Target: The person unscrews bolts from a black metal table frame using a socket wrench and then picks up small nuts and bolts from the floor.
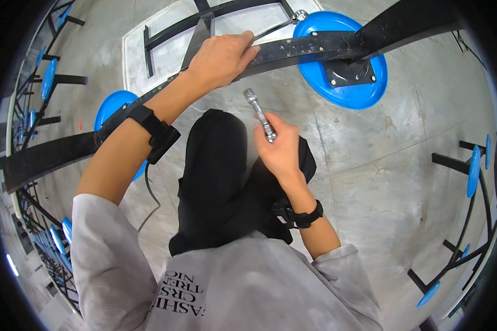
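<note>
My left hand (221,59) is closed over a long curved black metal beam (284,51). From between its fingers a ratchet wrench (276,27) with a slim dark handle and a round silver head (300,15) points up to the right. My right hand (281,144), above my right knee, grips a silver socket extension bar (258,114) with a socket at its upper end. The socket end is apart from the beam, and my palm hides part of the bar's lower end.
Beneath the beam are a blue round seat (337,98) with a bolted black plate (348,73) and another blue seat (113,105). A white board (135,60) lies beyond. More black frames with blue discs (473,171) stand at both sides. A cable (152,193) hangs from my left wrist.
</note>
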`<control>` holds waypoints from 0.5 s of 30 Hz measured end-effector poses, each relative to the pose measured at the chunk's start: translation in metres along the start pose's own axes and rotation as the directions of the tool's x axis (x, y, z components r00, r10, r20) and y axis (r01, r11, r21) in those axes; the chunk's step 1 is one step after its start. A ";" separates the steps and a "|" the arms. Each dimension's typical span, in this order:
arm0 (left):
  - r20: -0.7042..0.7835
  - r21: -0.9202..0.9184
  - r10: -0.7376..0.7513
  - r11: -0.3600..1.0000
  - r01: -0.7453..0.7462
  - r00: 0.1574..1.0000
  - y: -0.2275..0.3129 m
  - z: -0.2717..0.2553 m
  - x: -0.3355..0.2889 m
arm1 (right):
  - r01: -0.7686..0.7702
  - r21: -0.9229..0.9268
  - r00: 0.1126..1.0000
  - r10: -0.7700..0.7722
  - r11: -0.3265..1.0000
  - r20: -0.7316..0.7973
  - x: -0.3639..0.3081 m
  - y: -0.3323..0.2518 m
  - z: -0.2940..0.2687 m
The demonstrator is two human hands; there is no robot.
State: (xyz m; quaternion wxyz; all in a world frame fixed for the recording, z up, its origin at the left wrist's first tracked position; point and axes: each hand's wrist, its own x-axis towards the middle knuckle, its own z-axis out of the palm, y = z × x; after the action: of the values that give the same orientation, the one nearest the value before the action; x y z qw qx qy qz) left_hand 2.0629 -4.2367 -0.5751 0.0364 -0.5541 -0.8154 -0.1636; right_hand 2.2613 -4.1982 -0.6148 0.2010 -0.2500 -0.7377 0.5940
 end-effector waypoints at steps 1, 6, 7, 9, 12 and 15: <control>-0.050 0.000 0.031 1.000 -0.031 0.998 0.001 0.005 0.001 | 0.019 -0.006 1.000 -0.019 1.000 0.008 0.001 0.005 0.004; -0.032 -0.009 0.023 1.000 -0.024 0.999 0.007 0.020 0.010 | 0.100 0.072 0.992 -0.093 0.992 -0.091 0.004 0.031 0.025; -0.017 -0.011 -0.006 1.000 0.006 1.000 0.009 0.020 0.010 | 0.096 0.073 0.990 -0.087 0.993 -0.114 0.005 0.034 0.029; 0.001 -0.017 -0.020 1.000 0.020 1.000 0.011 0.020 0.012 | 0.123 0.074 0.988 -0.115 0.990 -0.099 0.009 0.036 0.033; 0.009 0.047 -0.053 0.998 0.053 0.999 0.014 0.021 0.011 | 0.137 0.049 0.987 -0.132 0.989 -0.096 0.011 0.032 0.031; 0.009 0.027 -0.045 0.999 0.045 0.999 0.023 0.020 0.019 | 0.166 -0.085 0.980 -0.174 0.982 -0.096 0.011 0.035 0.027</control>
State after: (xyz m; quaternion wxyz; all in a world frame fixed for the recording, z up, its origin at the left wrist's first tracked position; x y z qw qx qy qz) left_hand 2.0794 -4.2062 -0.5842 0.0362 -0.5359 -0.8299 -0.1507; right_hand 2.2410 -4.2070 -0.6545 0.2792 -0.2239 -0.7672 0.5323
